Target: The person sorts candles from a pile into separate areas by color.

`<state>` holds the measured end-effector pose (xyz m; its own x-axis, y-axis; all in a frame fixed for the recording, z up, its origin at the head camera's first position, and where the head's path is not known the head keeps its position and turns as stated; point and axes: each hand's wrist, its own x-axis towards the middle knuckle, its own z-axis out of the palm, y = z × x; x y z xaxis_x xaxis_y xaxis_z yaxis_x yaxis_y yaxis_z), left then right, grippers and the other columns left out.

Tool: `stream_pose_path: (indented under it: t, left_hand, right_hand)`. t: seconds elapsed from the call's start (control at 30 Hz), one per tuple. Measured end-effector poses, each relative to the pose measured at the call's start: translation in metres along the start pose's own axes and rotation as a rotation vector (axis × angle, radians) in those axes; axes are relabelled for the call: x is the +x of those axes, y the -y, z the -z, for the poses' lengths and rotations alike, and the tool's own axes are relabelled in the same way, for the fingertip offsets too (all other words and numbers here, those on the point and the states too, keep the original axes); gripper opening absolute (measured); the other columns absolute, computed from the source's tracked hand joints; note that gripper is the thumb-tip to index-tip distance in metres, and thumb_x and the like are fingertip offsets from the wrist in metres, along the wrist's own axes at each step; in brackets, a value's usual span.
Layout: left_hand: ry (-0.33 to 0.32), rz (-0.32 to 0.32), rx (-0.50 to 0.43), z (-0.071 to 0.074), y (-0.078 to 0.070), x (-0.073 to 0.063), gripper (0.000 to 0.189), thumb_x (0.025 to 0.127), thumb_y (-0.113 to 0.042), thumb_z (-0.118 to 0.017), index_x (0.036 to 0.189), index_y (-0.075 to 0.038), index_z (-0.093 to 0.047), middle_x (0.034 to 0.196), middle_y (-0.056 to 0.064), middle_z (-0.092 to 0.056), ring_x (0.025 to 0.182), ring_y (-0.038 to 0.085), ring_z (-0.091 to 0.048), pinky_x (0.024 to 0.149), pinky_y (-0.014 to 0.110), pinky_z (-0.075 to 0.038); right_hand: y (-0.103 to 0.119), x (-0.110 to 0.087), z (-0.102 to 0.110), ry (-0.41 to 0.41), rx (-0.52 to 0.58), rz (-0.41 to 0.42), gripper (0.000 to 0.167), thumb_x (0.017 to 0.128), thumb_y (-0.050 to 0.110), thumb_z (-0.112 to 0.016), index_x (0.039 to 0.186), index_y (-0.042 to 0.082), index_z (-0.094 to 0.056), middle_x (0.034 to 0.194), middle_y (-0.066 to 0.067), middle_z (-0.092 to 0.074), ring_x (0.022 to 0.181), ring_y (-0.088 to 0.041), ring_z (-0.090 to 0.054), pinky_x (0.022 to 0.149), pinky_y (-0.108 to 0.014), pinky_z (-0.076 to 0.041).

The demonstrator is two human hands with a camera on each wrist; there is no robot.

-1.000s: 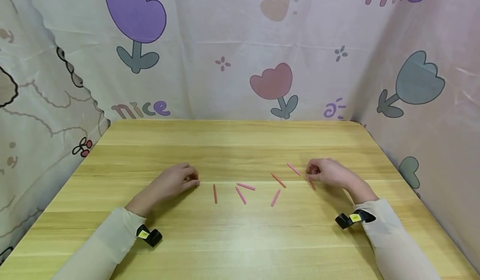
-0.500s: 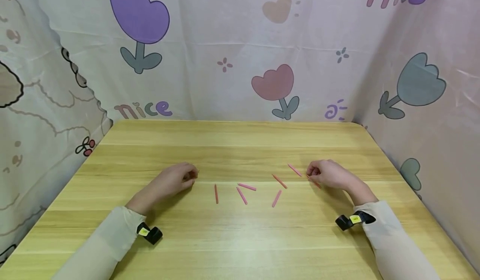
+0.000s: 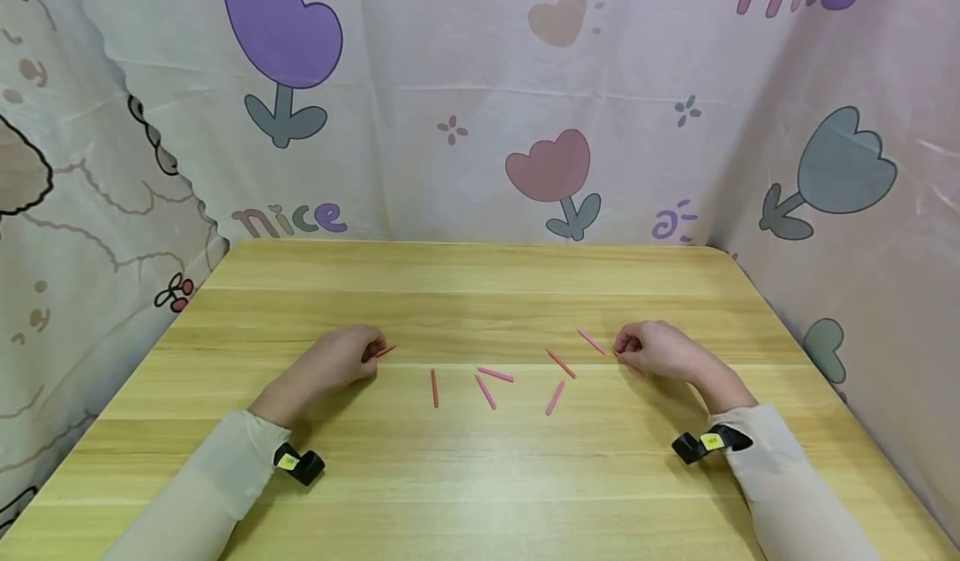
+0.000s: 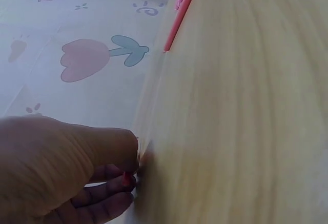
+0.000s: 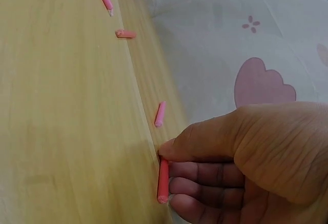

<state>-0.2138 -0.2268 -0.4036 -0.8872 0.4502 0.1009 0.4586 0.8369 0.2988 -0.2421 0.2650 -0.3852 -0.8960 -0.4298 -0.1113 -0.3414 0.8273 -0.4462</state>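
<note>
My left hand [image 3: 341,367] pinches a thin red birthday candle [image 3: 386,351] between thumb and fingertips, just above the table at left. Most of that candle [image 4: 126,178] is hidden by the fingers in the left wrist view. At right, my right hand [image 3: 660,350] has its thumb and fingertips on another red candle [image 5: 163,180], whose lower end points toward me. Between the hands lie several loose candles: a red one [image 3: 434,388] nearest the left hand, pink ones [image 3: 485,392] mid-table, an orange-red one [image 3: 561,363], and a pink one [image 3: 591,342] close beside the right hand.
The light wooden table [image 3: 480,478] reaches back to a printed cloth [image 3: 435,61] hung behind it and along both sides. A black wrist camera [image 3: 300,466] sits on the left cuff, and another camera [image 3: 693,446] on the right one.
My left hand has drawn slightly left, and the red candle's end now shows beyond its fingers. The candle at my right hand has tilted with its lower end swung rightward. The loose candles lie unmoved.
</note>
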Motion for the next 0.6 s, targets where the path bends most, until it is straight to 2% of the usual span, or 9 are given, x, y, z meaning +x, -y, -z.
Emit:
stream_pose_path:
  t: [0.1,0.23,0.43,0.6]
  left_hand:
    - [0.007,-0.006,0.007,0.001,0.0,0.0,0.012,0.076,-0.003,-0.068,0.082,-0.01,-0.06,0.07,-0.005,-0.048,0.063,0.013,-0.044,0.058,0.031,-0.037]
    - [-0.003,-0.011,-0.011,0.001,0.003,0.0,0.013,0.079,-0.002,-0.068,0.086,-0.01,-0.062,0.072,-0.005,-0.05,0.065,0.012,-0.046,0.06,0.031,-0.04]
    - [0.004,0.027,-0.126,0.004,0.008,0.003,0.012,0.086,-0.004,-0.067,0.096,-0.01,-0.065,0.079,-0.006,-0.059,0.071,0.011,-0.053,0.067,0.034,-0.046]
    - [0.006,0.051,-0.17,0.006,0.014,0.006,0.011,0.089,-0.006,-0.065,0.1,-0.008,-0.065,0.08,-0.005,-0.06,0.071,0.012,-0.054,0.068,0.035,-0.046]
  right_hand:
    - [0.001,-0.002,0.002,0.019,0.007,-0.002,0.004,0.088,0.008,-0.069,0.091,0.008,-0.068,0.075,0.004,-0.061,0.068,-0.011,-0.053,0.063,-0.03,-0.044]
    - [0.004,-0.004,0.004,0.051,0.032,-0.019,0.005,0.087,0.006,-0.069,0.092,0.006,-0.067,0.075,0.002,-0.06,0.067,-0.012,-0.053,0.062,-0.029,-0.044]
    - [0.002,-0.004,0.005,0.053,0.031,-0.028,0.006,0.086,0.005,-0.068,0.091,0.007,-0.066,0.075,0.002,-0.059,0.067,-0.014,-0.053,0.062,-0.031,-0.045]
    - [-0.002,-0.002,0.001,0.047,0.033,-0.026,0.009,0.083,0.004,-0.069,0.09,0.008,-0.065,0.076,0.002,-0.058,0.067,-0.014,-0.052,0.06,-0.03,-0.043]
